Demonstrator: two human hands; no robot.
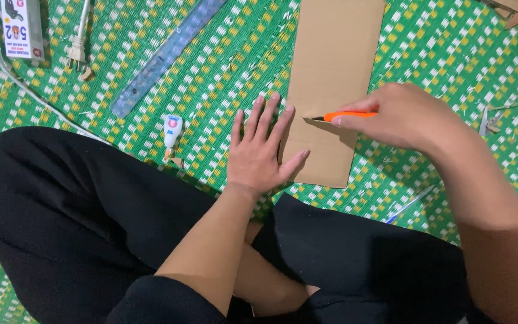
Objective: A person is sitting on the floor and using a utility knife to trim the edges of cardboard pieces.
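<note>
A long brown cardboard strip point(331, 66) lies on the green woven mat point(451, 54), running away from me. My left hand point(263, 150) rests flat, fingers spread, on the mat and on the strip's left edge, its thumb pressing the near corner. My right hand point(403, 117) grips an orange utility knife point(346, 115). The knife's tip touches the cardboard near its left edge, just right of my left fingertips.
A clear blue ruler point(166, 54) lies diagonally at upper left. A small white glue bottle point(172, 130) sits left of my left hand. A white cable and plug point(78, 51) and a printed box point(22, 27) lie far left. My black-trousered legs point(91, 216) fill the foreground.
</note>
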